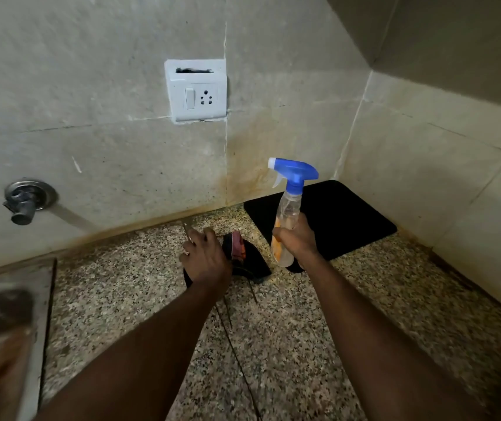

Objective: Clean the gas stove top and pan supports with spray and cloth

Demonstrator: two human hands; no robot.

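Observation:
My right hand point(297, 240) grips a clear spray bottle point(287, 214) with a blue trigger head and a little orange liquid, held upright above the speckled granite counter point(273, 329). My left hand point(205, 258) rests on a dark cloth point(247, 259) with a red patch, lying on the counter just left of the bottle; its fingers look fairly straight, and whether they pinch the cloth is hidden. The gas stove and its pan supports are not in view.
A black mat point(340, 217) lies in the back right corner. On the tiled wall are a white switch and socket plate point(196, 91) and a metal tap point(25, 200). A steel sink edge point(9, 299) is at the left.

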